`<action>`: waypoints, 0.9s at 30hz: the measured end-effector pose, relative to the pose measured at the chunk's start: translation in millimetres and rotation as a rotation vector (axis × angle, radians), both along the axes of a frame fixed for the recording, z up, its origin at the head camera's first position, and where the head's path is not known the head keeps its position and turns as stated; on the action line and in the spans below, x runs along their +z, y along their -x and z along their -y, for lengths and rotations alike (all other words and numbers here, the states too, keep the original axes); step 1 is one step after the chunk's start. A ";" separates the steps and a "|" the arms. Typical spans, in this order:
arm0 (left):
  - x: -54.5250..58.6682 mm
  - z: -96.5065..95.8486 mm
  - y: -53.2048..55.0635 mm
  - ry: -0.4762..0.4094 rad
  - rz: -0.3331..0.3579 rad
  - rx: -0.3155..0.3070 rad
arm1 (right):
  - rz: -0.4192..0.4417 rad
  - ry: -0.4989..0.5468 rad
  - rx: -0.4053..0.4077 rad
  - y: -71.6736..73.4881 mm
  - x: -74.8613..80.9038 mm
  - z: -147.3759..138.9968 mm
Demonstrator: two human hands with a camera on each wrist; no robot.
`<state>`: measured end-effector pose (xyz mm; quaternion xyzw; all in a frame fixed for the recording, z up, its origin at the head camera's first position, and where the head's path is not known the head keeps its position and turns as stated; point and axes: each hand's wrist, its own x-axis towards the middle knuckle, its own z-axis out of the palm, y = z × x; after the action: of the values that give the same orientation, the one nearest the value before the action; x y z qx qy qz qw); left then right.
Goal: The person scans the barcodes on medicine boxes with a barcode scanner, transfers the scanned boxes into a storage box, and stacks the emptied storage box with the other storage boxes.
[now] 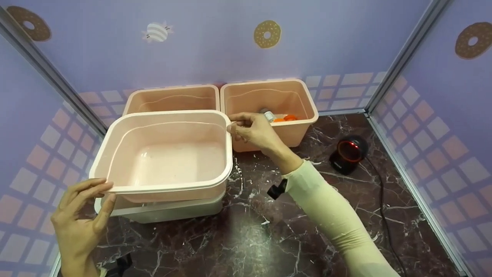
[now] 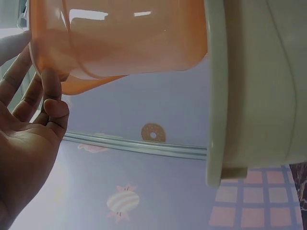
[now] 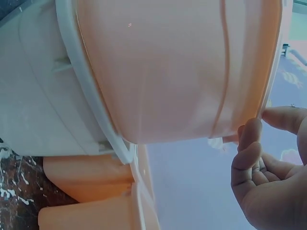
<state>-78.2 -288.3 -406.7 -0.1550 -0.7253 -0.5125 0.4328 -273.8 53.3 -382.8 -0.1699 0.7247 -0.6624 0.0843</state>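
A pale pink plastic bin [image 1: 173, 161] is raised between both hands, its floor bare. My left hand [image 1: 78, 219] pinches the rim at its near left corner, with the thumb below and the fingers above. On the far right side, my right hand [image 1: 255, 130] pinches the same rim between thumb and curled fingers. Beneath it stands a white bin [image 1: 169, 213], mostly hidden. Both wrist views show the pink bin's underside [image 2: 124, 38] partly out of the white bin [image 3: 43, 81].
Two more pink bins stand against the back wall: a left bin [image 1: 180, 94] and a right bin [image 1: 269, 90]. The right one holds orange items [image 1: 286, 118] and a small white item [image 1: 270, 115]. A black scanner-like device [image 1: 348, 154] with a cable [image 1: 381, 200] stands at right.
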 end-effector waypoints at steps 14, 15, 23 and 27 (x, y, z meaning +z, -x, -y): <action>-13.5 25.9 -0.3 0.008 0.052 0.013 | 0.047 -0.062 -0.019 0.2 -3.5 25.9; -13.6 26.5 0.1 0.013 0.055 0.016 | 0.041 -0.065 -0.020 0.7 -3.9 26.9; -13.8 29.9 -2.2 0.089 0.114 0.055 | 0.030 -0.053 -0.020 4.6 -10.0 33.4; -23.6 38.8 -1.2 0.163 0.189 0.084 | 0.026 -0.076 -0.011 5.9 -16.8 34.4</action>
<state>-77.0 -327.1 -430.3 -0.1103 -0.8080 -0.4454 0.3695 -279.7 18.9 -399.7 -0.1540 0.7492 -0.6369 0.0964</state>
